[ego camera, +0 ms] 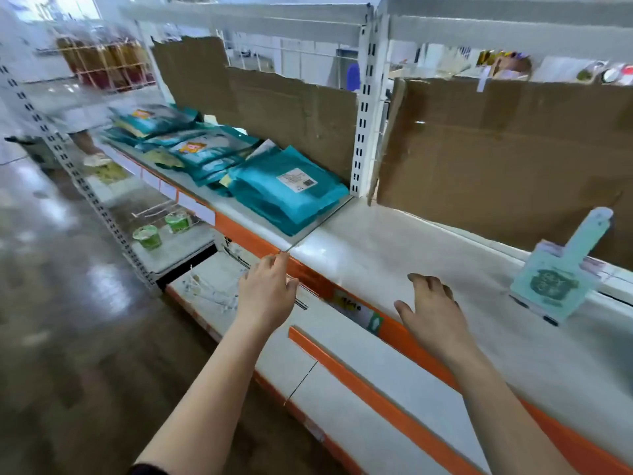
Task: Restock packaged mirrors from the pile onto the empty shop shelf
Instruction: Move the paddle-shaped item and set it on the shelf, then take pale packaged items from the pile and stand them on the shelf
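My left hand (269,293), relaxed and empty, sits below the pile of teal packages (291,193). My right hand (433,311), fingers spread and empty, lies over the white shelf (376,241).

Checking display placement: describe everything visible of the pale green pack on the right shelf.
The pale green pack is flat and card-like: a squarish body with a dark green round print and a handle-shaped tab rising from its top. It stands roughly upright, slightly tilted, at the front edge of the white shelf, apart from the right hand. Pinkish-white edges show just behind it; blur hides finer detail.
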`<action>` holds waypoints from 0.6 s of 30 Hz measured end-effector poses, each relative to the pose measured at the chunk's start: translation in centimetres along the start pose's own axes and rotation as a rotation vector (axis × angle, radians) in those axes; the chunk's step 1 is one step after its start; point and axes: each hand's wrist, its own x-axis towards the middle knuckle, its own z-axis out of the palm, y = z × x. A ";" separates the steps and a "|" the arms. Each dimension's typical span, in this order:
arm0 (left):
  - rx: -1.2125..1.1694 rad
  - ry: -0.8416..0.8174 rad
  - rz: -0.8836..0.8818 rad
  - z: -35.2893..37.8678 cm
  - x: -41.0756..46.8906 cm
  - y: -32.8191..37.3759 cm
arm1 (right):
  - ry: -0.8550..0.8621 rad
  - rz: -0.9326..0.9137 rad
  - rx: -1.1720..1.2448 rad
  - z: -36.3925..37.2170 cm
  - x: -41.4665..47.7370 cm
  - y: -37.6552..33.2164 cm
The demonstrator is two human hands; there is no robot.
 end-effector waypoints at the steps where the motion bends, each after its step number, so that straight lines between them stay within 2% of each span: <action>1: 0.002 0.009 -0.024 -0.4 -0.2 -1.2 | -0.006 -0.030 0.006 0.4 0.4 -1.1; 11: 0.107 -0.007 -0.295 -5.5 -0.4 -16.0 | -0.074 -0.236 0.017 5.1 5.3 -14.5; 18: 0.158 -0.298 -0.468 -7.9 0.6 -26.9 | -0.121 -0.394 0.008 8.3 8.0 -23.8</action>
